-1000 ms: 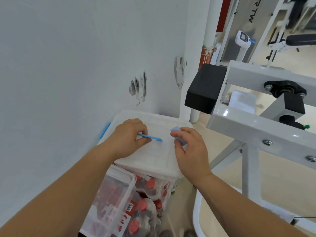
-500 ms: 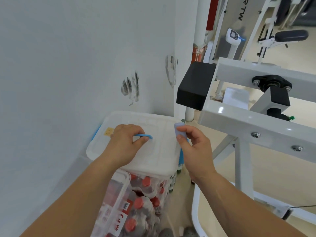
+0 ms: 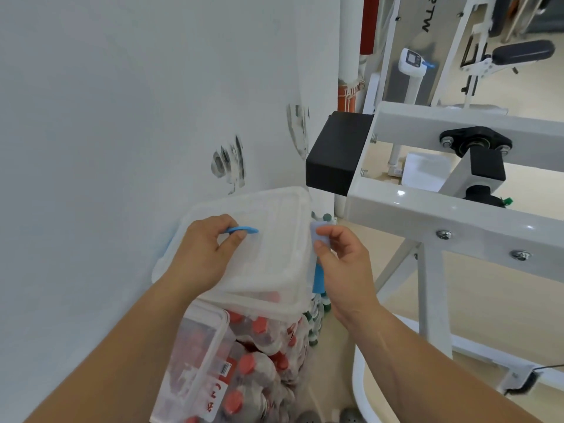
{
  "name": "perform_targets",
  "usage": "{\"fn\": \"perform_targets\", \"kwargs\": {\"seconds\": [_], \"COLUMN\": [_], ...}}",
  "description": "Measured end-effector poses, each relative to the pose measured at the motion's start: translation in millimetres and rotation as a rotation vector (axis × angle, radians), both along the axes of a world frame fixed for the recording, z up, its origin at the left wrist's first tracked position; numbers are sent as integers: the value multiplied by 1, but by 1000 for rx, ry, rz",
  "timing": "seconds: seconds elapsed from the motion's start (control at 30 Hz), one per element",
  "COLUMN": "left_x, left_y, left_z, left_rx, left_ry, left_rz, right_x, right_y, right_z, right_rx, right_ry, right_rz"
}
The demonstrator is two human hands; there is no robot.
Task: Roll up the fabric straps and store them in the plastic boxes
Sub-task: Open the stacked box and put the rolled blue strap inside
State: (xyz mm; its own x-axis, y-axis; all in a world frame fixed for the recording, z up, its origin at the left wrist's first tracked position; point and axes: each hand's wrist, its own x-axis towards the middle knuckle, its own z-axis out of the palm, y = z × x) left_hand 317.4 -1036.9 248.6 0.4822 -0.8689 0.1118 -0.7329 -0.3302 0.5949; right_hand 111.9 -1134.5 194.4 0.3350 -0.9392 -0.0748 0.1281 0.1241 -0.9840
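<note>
A translucent white plastic box point(image 3: 262, 288) stands against the wall, its lid point(image 3: 268, 221) tilted with the right side lifted. My left hand point(image 3: 204, 254) rests on the lid and grips the lid's blue handle point(image 3: 242, 230). My right hand point(image 3: 341, 267) pinches the pale blue clip point(image 3: 320, 236) at the lid's right edge. A blue latch point(image 3: 319, 277) hangs on the box's right side below that hand. What lies inside the box is hidden.
A second clear box point(image 3: 201, 355) and shrink-wrapped bottles with red caps point(image 3: 262, 361) sit below. A white wall point(image 3: 122, 117) is close on the left. A white metal frame point(image 3: 457, 221) with a black pad point(image 3: 334, 152) juts in from the right.
The lid's right edge has risen and the lid now tilts. My right hand lifted with the clip. The view moved closer to the box.
</note>
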Motion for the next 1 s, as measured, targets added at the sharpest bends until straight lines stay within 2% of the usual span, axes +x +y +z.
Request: {"fn": "perform_targets", "kwargs": {"seconds": [0.07, 0.2, 0.43, 0.67, 0.8, 1.0], "left_x": [-3, -1, -15, -26, -35, -50], "left_y": [3, 10, 29, 88, 132, 193], "left_z": [7, 30, 80, 88, 79, 71], "left_rx": [-25, -35, -59, 95, 179, 191], "left_ry": [-69, -346, -567, -692, -678, -697], "left_rz": [6, -38, 33, 105, 103, 125], "right_x": [-2, -6, -10, -5, -2, 2], "right_y": [1, 0, 2, 27, 57, 113], "right_z": [7, 31, 72, 74, 69, 53], "right_rx": [-55, -153, -222, -221, -250, -254], "right_ry": [26, 15, -118, -107, -54, 28], "right_rz": [2, 11, 116, 212, 303, 324]}}
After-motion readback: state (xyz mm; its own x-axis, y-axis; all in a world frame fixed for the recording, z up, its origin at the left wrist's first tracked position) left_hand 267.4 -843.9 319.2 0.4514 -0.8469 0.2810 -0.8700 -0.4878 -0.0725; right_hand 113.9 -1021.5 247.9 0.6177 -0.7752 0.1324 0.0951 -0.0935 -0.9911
